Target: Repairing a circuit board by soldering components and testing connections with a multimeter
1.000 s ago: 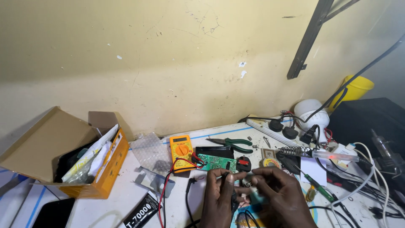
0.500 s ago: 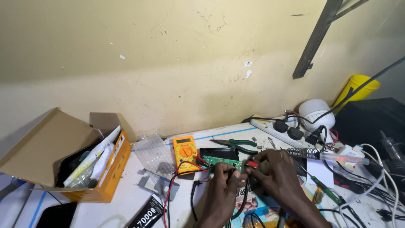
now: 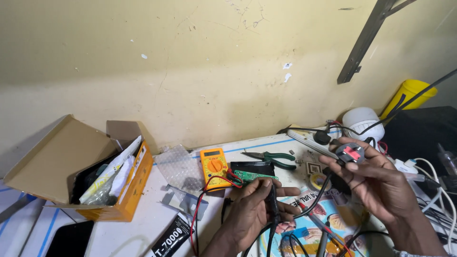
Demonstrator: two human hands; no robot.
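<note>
My left hand [image 3: 254, 212] grips a black cable [image 3: 273, 209] that runs down toward me, just in front of a green circuit board [image 3: 253, 175] lying on a black case [image 3: 252, 167]. My right hand [image 3: 376, 183] is raised at the right and holds a grey power plug with a red patch [image 3: 350, 153] by its body, near a white power strip [image 3: 314, 141]. A yellow multimeter [image 3: 214, 166] with red and black leads lies left of the board.
An open cardboard box [image 3: 71, 171] with tubes and packets stands at the left. Green-handled pliers [image 3: 271, 157], a solder spool [image 3: 318, 181], a bubble-wrap bag [image 3: 178, 167], a dark phone [image 3: 71, 239], a white bulb [image 3: 362, 120], a yellow container [image 3: 408, 96] and tangled white cables [image 3: 435, 190] crowd the bench against the wall.
My hands were together over the board, then parted. The right hand lifted up and right with the plug; the left stayed low on the cable.
</note>
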